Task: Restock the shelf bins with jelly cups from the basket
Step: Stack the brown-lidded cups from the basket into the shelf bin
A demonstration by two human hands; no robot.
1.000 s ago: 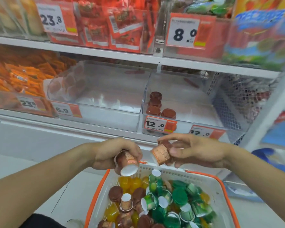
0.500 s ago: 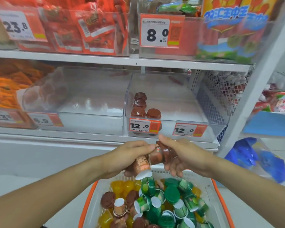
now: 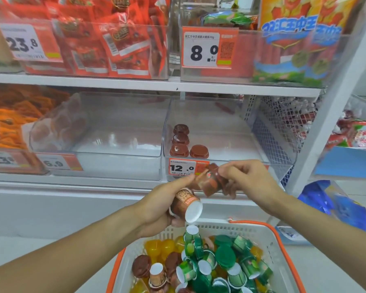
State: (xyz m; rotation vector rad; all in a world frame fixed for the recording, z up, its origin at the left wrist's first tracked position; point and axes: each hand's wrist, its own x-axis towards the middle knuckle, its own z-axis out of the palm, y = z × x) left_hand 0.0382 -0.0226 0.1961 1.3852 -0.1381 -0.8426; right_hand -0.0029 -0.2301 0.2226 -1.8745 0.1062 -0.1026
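White basket [image 3: 270, 235] rimmed orange — green, yellow, brown jelly cups [image 3: 224, 256]; orange price tags [image 3: 188, 167].

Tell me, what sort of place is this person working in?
Most likely a small grocery or snack shop: orange-and-white price tags front clear plastic shelf bins on white shelving, packaged snacks fill the upper shelf, and a white-and-orange basket holds jelly cups.

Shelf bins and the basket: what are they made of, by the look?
Shelf bins: clear, glossy rigid plastic, probably acrylic; the shelf shows through and the walls carry reflections.
Basket: white opaque moulded plastic, matte, with a slotted lattice wall and an orange rim.
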